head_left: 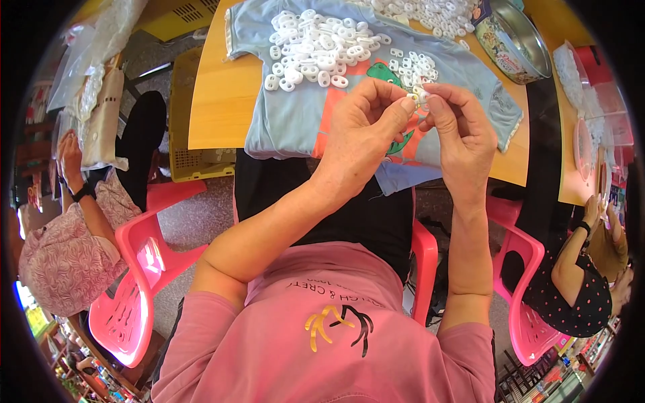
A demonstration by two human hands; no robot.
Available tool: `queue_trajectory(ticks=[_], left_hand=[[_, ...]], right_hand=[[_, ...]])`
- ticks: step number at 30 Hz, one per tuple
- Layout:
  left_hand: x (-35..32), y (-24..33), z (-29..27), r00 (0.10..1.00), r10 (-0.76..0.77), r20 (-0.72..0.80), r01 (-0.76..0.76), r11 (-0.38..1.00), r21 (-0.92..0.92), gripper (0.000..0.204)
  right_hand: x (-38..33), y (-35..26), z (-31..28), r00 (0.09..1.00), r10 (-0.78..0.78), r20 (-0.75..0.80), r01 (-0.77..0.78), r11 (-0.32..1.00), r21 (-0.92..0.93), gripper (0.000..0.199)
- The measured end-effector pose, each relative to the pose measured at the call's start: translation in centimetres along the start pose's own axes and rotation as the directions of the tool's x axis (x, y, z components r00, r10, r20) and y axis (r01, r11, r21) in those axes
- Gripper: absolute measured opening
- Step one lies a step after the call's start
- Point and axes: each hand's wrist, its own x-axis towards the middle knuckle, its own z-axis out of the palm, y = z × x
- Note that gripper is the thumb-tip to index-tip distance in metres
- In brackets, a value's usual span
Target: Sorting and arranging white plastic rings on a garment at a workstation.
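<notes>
Above the table's near side, both my hands are closed in pinches, fingertips almost touching. Between the thumb and fingers of my left hand [363, 131] is a small white plastic piece [412, 98], partly hidden, with a yellowish glint beside it. My right hand [463, 131] pinches another small white piece [423, 96] against it; whether the two are joined I cannot tell. Under them lies a light blue T-shirt [285, 117] with an orange and green print. On it rest a large heap of white oval two-hole plastic pieces [322, 50] and a smaller heap of squarer white two-hole pieces [414, 67].
A round metal tin [517, 50] stands at the table's far right, near more white pieces [437, 15]. The wooden table [215, 107] ends just before my lap. A yellow crate [188, 161] is at the left. People sit on both sides, near pink chairs [144, 269].
</notes>
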Motion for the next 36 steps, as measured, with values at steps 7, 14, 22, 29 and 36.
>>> queue_trajectory(ticks=[7,14,22,29,36], left_hand=[[0.1,0.1,0.2,0.999,-0.046,-0.012,0.044,0.991,-0.125,0.019],[0.3,-0.1,-0.3,0.990,-0.130,0.050,0.139,0.947,-0.288,0.014],[0.4,0.0,-0.1,0.997,-0.081,0.012,0.082,0.987,-0.137,0.019],[0.3,0.1,0.1,0.997,-0.072,-0.001,0.072,0.993,-0.091,0.020],[0.4,0.0,0.0,0.998,-0.061,0.003,0.061,0.995,-0.072,0.019]], right_hand=[[-0.7,-0.1,0.5,0.989,0.148,-0.007,-0.144,0.971,0.189,0.017],[-0.7,0.8,0.3,0.992,0.119,0.039,-0.125,0.954,0.274,0.024],[0.3,0.2,-1.1,0.992,0.123,0.024,-0.125,0.960,0.252,0.024],[0.4,-0.3,-0.9,0.996,0.077,0.044,-0.082,0.987,0.135,0.021],[0.3,-0.4,-0.7,0.998,0.068,0.011,-0.069,0.988,0.136,0.018]])
